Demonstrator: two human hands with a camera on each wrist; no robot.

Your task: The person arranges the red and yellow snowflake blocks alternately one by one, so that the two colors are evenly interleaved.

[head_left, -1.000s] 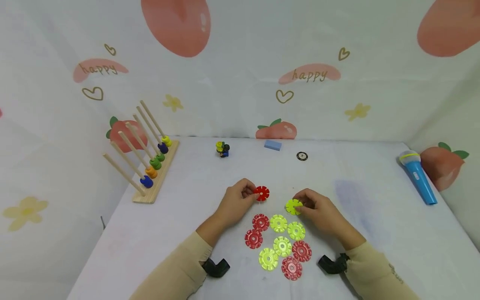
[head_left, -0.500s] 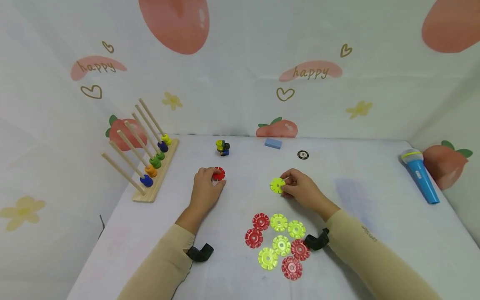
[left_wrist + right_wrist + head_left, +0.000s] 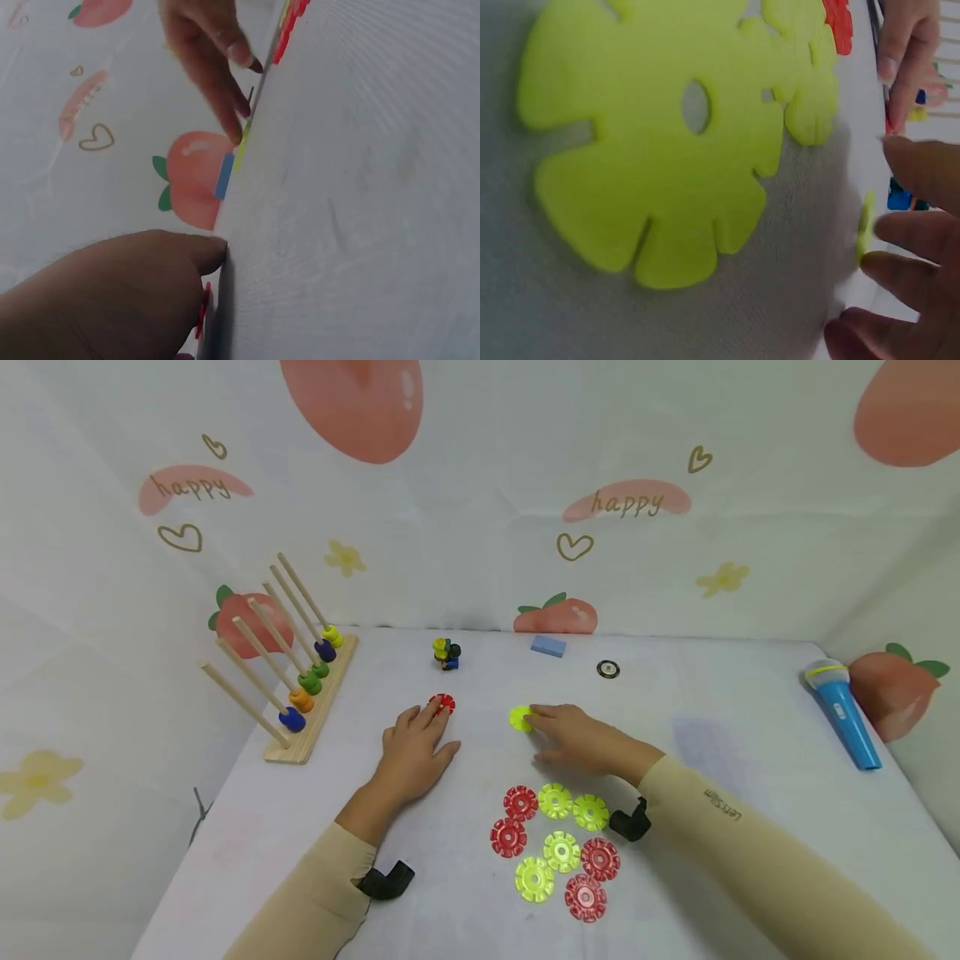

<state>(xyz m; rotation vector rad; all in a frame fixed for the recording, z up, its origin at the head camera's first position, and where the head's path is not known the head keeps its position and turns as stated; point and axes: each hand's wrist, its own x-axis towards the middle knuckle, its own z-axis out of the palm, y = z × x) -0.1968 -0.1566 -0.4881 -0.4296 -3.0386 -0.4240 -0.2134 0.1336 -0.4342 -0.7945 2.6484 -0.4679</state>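
Note:
In the head view my left hand (image 3: 415, 758) lies with fingers extended, its fingertips resting on a red notched plastic disc (image 3: 447, 701) that is partly covered. To the right, my right hand (image 3: 576, 739) touches a yellow-green notched disc (image 3: 518, 719) with its outstretched fingers. That disc (image 3: 865, 225) appears edge-on at the fingertips in the right wrist view. Nearer the body lie several more discs, among them a red disc (image 3: 508, 837), a yellow-green disc (image 3: 535, 879) and another red disc (image 3: 586, 897). The left wrist view shows the red disc (image 3: 202, 311) partly behind the left hand.
A wooden peg rack (image 3: 322, 710) with coloured beads stands at the left. Toward the back are a small toy figure (image 3: 447, 654), a blue block (image 3: 548, 646) and a black-and-white round chip (image 3: 608, 669). A blue toy microphone (image 3: 845, 714) lies at the far right.
The left hand has carried the red disc left and away, and its grip has loosened. The right hand has moved the yellow-green disc leftward and away; its fingers have straightened over it.

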